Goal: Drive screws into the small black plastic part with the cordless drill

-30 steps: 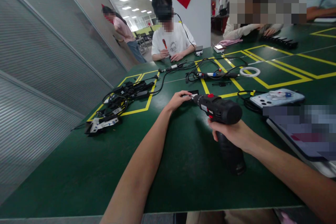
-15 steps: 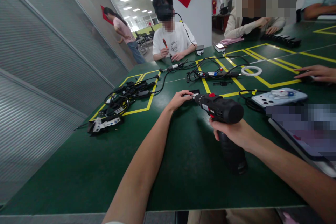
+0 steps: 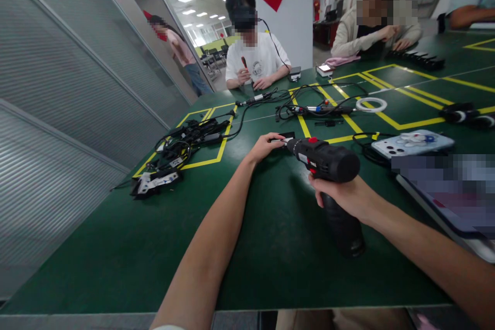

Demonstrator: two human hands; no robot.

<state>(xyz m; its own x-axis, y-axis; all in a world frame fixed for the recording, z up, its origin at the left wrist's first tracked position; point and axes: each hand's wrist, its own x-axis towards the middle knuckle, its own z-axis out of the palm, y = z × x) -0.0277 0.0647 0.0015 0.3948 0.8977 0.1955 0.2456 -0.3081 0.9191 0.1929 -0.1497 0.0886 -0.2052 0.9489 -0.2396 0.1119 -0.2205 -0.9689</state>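
The cordless drill is gripped by the right hand over the counter, its bit against a small black part pinched by the left hand, whose fingertips could be caught if the bit slips

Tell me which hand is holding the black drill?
The right hand grips the cordless drill by its handle. The left hand only pinches a small black part at the drill's tip.

Open-plan office workshop — green table with yellow taped zones, cable heaps, glass partitions, strip lights — co-workers seated
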